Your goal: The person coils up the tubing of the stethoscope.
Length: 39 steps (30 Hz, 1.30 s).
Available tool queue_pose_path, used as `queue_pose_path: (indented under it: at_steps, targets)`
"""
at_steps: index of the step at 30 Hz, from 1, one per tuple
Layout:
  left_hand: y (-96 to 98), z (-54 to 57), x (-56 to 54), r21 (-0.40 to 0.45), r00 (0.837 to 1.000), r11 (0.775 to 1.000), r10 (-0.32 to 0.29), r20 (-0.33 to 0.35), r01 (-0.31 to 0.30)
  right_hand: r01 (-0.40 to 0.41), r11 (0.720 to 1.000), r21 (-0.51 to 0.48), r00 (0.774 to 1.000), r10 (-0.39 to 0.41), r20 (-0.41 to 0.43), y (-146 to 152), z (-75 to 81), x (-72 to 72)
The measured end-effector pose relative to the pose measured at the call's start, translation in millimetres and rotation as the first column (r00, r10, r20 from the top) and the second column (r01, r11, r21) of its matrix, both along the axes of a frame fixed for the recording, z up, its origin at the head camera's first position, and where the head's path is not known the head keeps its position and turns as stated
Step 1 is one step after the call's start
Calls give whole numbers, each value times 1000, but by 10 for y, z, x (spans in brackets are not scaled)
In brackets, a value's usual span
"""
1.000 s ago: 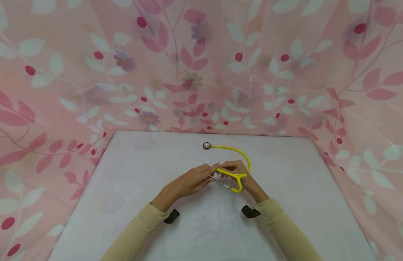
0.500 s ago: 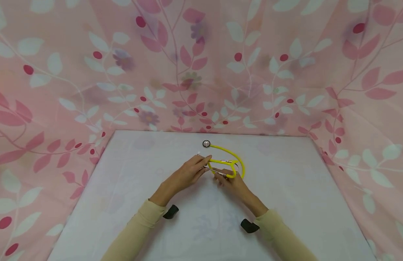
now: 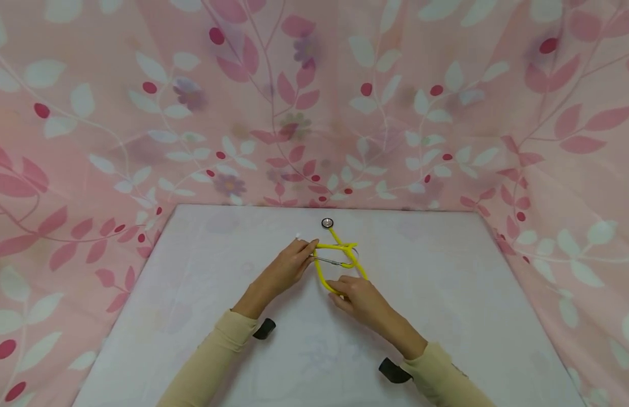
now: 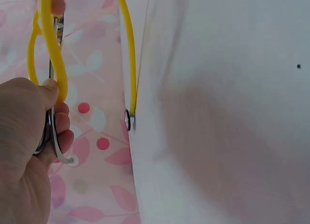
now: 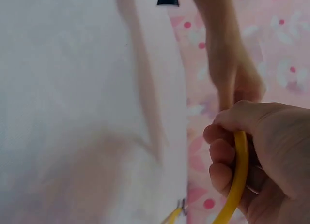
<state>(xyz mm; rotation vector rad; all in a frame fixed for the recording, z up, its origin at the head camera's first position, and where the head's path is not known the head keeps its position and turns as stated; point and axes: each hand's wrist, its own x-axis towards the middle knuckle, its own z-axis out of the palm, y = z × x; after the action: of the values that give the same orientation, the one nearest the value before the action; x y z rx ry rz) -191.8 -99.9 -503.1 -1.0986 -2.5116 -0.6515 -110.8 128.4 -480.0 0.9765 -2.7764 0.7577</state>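
A stethoscope with yellow tubing [image 3: 362,270] is held between both hands above the table. My left hand [image 3: 287,264] grips its metal ear tubes, and a white eartip [image 4: 72,160] pokes out below the curled fingers in the left wrist view. A loop of the tubing comes back to that hand, the thumb lying over it. My right hand [image 3: 362,299] has its fingers curled round the yellow tube [image 5: 237,178], lower and nearer the body. At the far side of the table, the round chest piece [image 3: 327,223] with its dark rim ends the tube.
The table [image 3: 207,362] has a white cover. Behind it and at both sides hangs a pink leaf-patterned cloth [image 3: 273,113]. Dark wrist-worn pieces [image 3: 394,371] stick out at both sleeves.
My right hand has come down toward the body, drawing the yellow tube into a longer loop. The left hand has moved slightly left and away, still gripping the ear tubes.
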Motion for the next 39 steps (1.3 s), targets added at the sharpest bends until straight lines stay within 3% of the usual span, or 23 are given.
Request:
queue_pose_path:
  at_steps: [4,10,16,21,24,30,35,39]
  targets:
    - [3,-23,7,-33,999,999,30,-16,-30,-1,997,82,992,11,-123,-36,146,58]
    - [34,-38,34,-100,998,994,31,-62,-37,17,990,139,959,23,-283,-36,369,40]
    - [104,-43,131,-171,992,985,1,-124,-22,67,986,154,945,-13,-327,20,483,-133]
    - [158,-42,224,-173,991,985,-38,-129,16,100,988,115,945,-58,-323,110,512,-351]
    - [184,-33,260,-161,992,986,-57,-113,39,107,988,114,950,-68,-304,172,498,-483]
    - [195,15,308,-142,989,985,-111,-101,96,66,997,41,986,-59,-157,323,403,-690]
    - [194,113,347,-115,987,987,-127,-96,116,-18,992,-128,1000,18,-6,464,255,-844]
    - [204,168,370,-88,985,987,-142,-99,134,-87,951,-297,989,118,90,552,109,-947]
